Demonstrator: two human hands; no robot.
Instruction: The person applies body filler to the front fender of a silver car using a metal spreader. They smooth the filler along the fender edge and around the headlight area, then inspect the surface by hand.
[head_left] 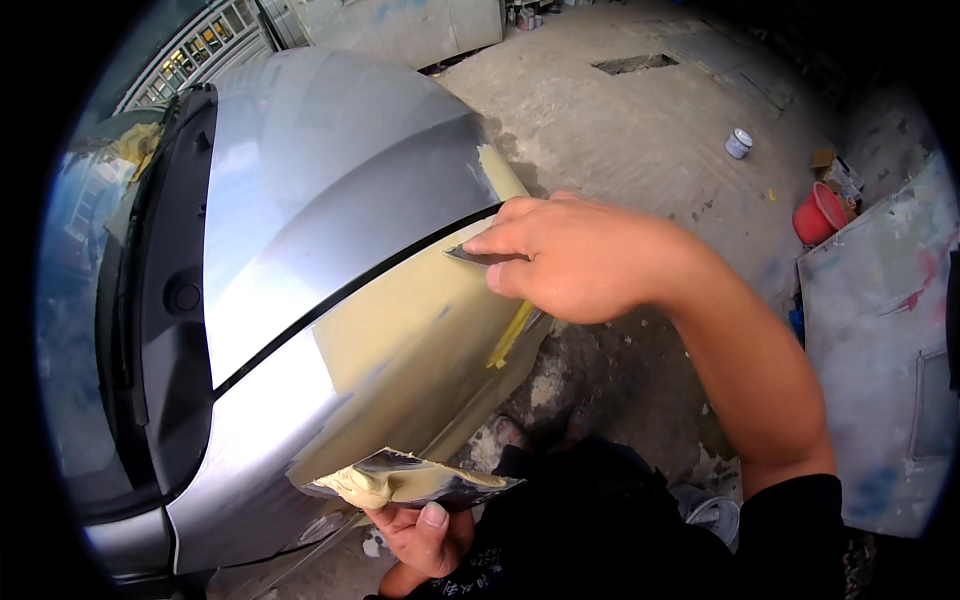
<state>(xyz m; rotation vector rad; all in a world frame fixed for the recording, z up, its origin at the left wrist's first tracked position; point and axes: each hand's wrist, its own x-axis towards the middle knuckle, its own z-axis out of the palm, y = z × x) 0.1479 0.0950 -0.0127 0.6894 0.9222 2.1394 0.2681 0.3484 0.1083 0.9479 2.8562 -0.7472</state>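
My right hand [590,255] grips a thin filler spreader [465,256] between thumb and fingers. Its edge lies against the silver car's fender [265,400], close to the gap along the hood [340,190]. Pale yellow body filler [370,335] coats much of the fender. Low in front of me, my left hand [425,540] holds a dark, smeared mixing board [460,490] from below, thumb on its near edge. A thick heap of yellow filler [360,487] sits at the board's left end. A strip of yellow tape [510,335] shows below my right hand.
The windshield [85,230] and black cowl [170,290] are at the left. On the concrete floor stand a small white can [739,143] and a red bucket [820,213]. A paint-stained panel [875,300] is at the right, and a clear bucket [712,515] stands beside me.
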